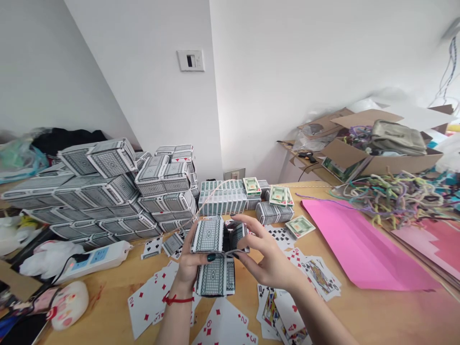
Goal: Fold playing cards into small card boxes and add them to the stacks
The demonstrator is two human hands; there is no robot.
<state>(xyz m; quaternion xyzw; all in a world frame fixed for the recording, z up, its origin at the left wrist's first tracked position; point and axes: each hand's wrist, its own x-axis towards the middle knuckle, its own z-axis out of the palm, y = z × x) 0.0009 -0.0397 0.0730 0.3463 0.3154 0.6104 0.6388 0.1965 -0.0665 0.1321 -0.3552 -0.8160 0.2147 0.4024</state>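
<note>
In the middle of the view, a block built from folded playing cards [210,235] is held up over the table, its grey-patterned backs facing me. My left hand [189,268] grips it from the left, thumb with dark green nail across the front. A second box-shaped part [214,278] hangs below. On the block's right side there is a dark gap, and the thumb and fingers of my right hand [268,256] close on a folded playing card [238,235] there. Loose cards with red diamonds [219,326] lie beneath the block.
Stacked card blocks [111,160] fill the back left. Green card packs [281,195] sit at the back, near a pink sheet [359,244]. A power strip [104,256] lies left. At right are tangled yarn [391,194] and a cardboard box [388,163].
</note>
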